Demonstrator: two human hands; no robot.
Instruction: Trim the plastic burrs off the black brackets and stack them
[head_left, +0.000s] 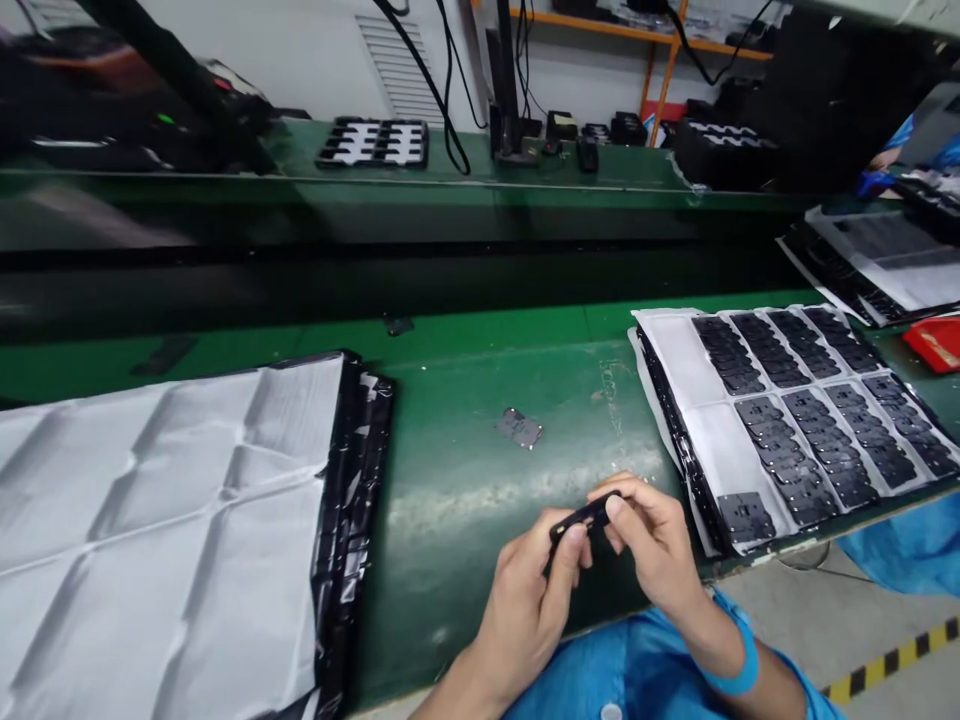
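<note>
Between my hands is a small flat black plastic part (583, 518), tilted and seen nearly edge-on. The fingers and thumb of my left hand (529, 585) are closed on its left end. At its right end, my right hand (654, 535) pinches it between thumb and fingers. A similar thin dark part (519, 428) lies flat on the green bench (450, 530) just beyond my hands. To the right, a tray lined with white sheet (701, 440) carries rows of overlapping black parts (795, 455), with a single part (746, 517) at its near left corner.
A stack of black trays under a creased white sheet (172, 510) fills the left. Another dark piece (398, 326) lies farther back on the bench. A raised shelf (450, 185) runs across behind, holding a slotted tray (375, 142). A red bin (937, 343) sits far right.
</note>
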